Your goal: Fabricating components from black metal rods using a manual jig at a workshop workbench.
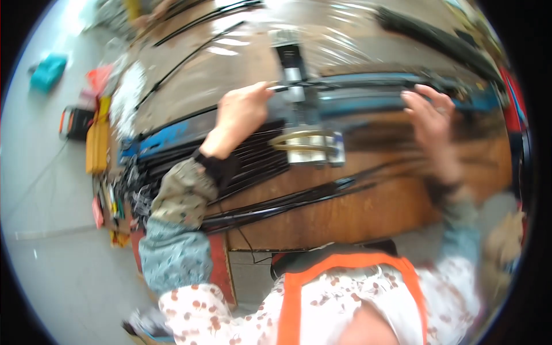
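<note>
My left hand (242, 114) is closed in a pinch on the thin end of a long black cable (356, 84), just left of a metal clamp fixture (296, 106). The cable runs across that fixture toward the right. Near its far right part is my right hand (431, 115), smeared by motion, fingers apart and nothing visible in them. In front of the fixture's base stands a pale yellowish loop (305, 141). Below my left wrist lie several more black cables (253, 152) side by side.
A blue bench strip (368, 103) runs behind the wooden table (368, 207). Another bundle of black cables (287, 201) lies toward the near edge. A thick dark roll (437, 40) lies at the far right. On the left are a yellow box (98, 144) and clear plastic bags (129, 95).
</note>
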`<state>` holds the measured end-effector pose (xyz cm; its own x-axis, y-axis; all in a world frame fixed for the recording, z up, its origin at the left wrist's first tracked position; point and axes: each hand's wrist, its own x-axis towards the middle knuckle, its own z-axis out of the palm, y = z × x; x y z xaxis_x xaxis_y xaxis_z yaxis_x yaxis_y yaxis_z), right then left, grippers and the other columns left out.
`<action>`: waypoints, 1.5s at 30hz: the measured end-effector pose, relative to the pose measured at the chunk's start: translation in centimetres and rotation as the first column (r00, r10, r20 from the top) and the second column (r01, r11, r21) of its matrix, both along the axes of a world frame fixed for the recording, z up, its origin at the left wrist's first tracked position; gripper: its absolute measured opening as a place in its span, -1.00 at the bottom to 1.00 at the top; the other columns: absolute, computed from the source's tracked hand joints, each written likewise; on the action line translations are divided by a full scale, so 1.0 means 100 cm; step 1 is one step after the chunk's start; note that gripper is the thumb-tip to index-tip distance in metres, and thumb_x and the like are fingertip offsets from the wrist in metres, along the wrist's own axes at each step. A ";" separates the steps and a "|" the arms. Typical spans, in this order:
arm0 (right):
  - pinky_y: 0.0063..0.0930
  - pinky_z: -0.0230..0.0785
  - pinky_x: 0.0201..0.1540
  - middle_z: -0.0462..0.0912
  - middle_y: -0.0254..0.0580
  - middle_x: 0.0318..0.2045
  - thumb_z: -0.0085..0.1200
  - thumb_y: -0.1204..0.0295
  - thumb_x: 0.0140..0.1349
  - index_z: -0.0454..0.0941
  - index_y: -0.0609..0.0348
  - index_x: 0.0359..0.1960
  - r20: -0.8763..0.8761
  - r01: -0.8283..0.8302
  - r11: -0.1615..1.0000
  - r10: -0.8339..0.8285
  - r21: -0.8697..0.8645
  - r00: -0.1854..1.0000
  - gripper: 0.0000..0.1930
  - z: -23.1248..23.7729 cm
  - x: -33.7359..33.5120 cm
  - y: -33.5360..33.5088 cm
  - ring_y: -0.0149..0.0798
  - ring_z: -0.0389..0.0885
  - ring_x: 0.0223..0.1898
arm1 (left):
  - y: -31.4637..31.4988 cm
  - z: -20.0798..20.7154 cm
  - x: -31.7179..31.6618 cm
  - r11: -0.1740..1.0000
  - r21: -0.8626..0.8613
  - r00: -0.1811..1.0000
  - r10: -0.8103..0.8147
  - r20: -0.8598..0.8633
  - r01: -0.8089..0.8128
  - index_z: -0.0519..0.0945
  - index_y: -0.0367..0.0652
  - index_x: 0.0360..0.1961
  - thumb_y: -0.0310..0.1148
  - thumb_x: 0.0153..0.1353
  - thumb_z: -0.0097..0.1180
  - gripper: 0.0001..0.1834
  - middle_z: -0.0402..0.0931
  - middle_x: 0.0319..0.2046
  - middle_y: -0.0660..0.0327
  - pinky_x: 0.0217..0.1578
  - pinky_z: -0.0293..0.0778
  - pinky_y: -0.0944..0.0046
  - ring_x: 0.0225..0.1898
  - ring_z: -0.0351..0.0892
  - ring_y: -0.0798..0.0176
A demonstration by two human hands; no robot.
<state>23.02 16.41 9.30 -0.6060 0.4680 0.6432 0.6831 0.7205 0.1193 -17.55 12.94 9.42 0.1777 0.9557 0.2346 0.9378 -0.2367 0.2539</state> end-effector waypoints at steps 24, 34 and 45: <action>-0.26 0.42 -0.32 0.55 -0.09 -0.46 0.21 0.37 0.15 0.54 0.21 -0.28 0.077 -0.161 0.724 0.285 -0.670 0.955 -0.80 -0.024 -0.028 -0.019 -0.04 0.54 -0.41 | 0.006 -0.014 -0.023 0.870 0.412 0.926 -0.121 -0.357 0.273 0.51 -0.07 -0.28 -0.34 0.32 0.10 -0.93 0.55 -0.43 0.16 -0.43 0.45 0.11 -0.40 0.58 0.03; -0.21 0.45 -0.27 0.48 -0.08 -0.39 0.12 0.65 0.01 0.50 0.20 -0.26 -0.014 -0.310 0.825 0.344 -0.472 0.939 -0.78 -0.067 -0.025 -0.098 -0.05 0.53 -0.35 | -0.159 -0.019 0.067 0.969 0.137 0.957 -0.171 -0.233 0.207 0.61 -0.03 -0.20 -0.36 0.05 0.15 -0.77 0.48 -0.33 0.17 -0.21 0.35 0.03 -0.21 0.48 0.12; -0.26 0.43 -0.27 0.66 -0.14 -0.32 -0.07 0.50 0.34 0.66 0.20 -0.24 -0.410 -0.344 0.854 0.172 -0.391 0.896 -0.80 -0.044 0.031 -0.036 -0.08 0.55 -0.37 | -0.122 0.057 0.109 0.990 0.067 0.971 -0.110 -0.211 0.127 0.60 0.05 0.09 -0.48 0.12 0.22 -0.54 0.48 -0.45 0.25 -0.56 0.50 0.18 -0.48 0.56 0.17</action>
